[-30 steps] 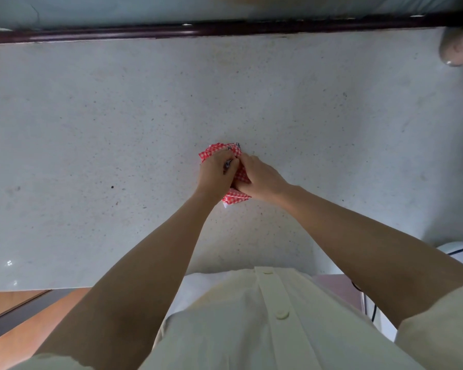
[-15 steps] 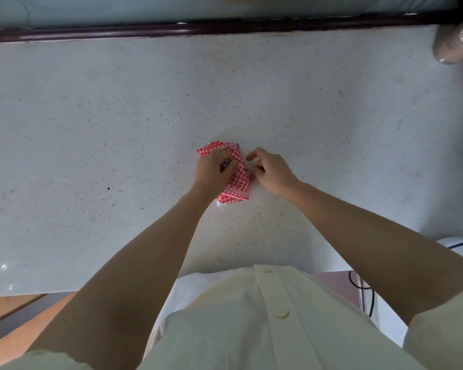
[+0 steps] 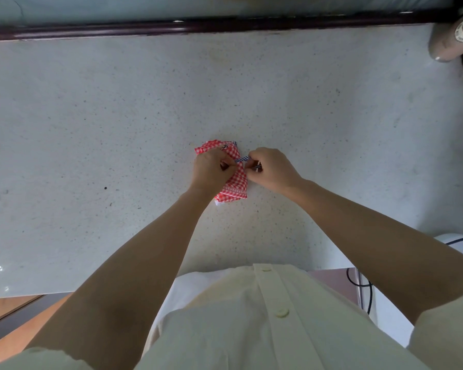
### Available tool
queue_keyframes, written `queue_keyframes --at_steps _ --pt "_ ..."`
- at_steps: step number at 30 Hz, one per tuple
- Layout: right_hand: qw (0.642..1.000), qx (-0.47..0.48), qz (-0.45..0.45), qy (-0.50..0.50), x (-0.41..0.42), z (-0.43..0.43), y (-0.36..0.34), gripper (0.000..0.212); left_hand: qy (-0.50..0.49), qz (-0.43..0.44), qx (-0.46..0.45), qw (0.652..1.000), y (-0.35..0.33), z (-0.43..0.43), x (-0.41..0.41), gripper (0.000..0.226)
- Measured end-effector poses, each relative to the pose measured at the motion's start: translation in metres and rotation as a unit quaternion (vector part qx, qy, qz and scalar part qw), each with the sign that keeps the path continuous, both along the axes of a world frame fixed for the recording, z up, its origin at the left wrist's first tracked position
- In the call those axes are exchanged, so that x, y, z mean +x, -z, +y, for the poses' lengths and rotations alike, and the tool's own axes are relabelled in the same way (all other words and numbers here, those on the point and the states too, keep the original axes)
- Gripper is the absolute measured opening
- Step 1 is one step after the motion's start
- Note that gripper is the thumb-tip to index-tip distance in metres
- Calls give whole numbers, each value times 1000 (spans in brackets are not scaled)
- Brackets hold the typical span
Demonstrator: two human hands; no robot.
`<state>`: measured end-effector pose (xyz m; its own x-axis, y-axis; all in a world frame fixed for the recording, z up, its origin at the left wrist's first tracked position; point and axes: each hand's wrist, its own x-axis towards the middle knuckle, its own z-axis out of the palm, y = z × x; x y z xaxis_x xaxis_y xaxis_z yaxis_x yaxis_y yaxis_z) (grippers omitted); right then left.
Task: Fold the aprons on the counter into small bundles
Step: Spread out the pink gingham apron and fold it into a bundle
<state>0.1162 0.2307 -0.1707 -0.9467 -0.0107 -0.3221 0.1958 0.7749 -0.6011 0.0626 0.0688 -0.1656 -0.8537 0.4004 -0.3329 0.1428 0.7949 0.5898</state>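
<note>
A red-and-white checked apron (image 3: 234, 186) lies folded into a small bundle in the middle of the pale speckled counter (image 3: 91, 129). My left hand (image 3: 211, 169) rests on the bundle's left part with its fingers curled, pinching cloth near the strap. A blue-and-white striped strap (image 3: 242, 158) runs across the bundle's top. My right hand (image 3: 271, 168) pinches that strap at the bundle's right edge. Much of the bundle is hidden under my left hand.
A dark wooden rail (image 3: 225, 26) borders the counter's far edge. A rounded grey object with a label (image 3: 452, 38) stands at the far right corner. A white appliance with a black cable (image 3: 460, 240) sits at the near right.
My right hand came off the bundle, moved slightly right and took hold of the striped strap, which is drawn out across the bundle. My left hand stayed on the bundle.
</note>
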Motion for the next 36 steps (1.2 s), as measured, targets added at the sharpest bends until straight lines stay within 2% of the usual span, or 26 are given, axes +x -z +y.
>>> queue_keyframes --at_steps 3,8,15,22,24,27,30,33,36 --pt "999 -2 51 16 7 -2 5 13 9 6 -7 1000 0 0 1 17" --pt "995 22 89 39 7 -9 5 20 27 26 -11 999 -1 2 3 16" --pt "995 -23 2 99 -8 -18 3 26 31 40 -13 999 1 5 8 16" --pt "986 -135 -29 94 -4 -10 -5 11 1 47 8 999 2 5 9 13" --pt "981 -169 -36 90 1 -8 -4 14 2 41 5 999 3 4 8 16" --pt "982 -170 -28 82 5 -10 0 15 2 42 12 999 4 2 7 15" --pt "972 -201 -31 120 2 -10 0 22 7 44 18 999 3 1 7 16" --pt "983 -171 -22 62 -5 -6 2 32 10 46 18 999 4 -1 7 18" --pt "993 -113 27 29 -11 -1 6 17 15 41 14 999 4 -1 6 20"
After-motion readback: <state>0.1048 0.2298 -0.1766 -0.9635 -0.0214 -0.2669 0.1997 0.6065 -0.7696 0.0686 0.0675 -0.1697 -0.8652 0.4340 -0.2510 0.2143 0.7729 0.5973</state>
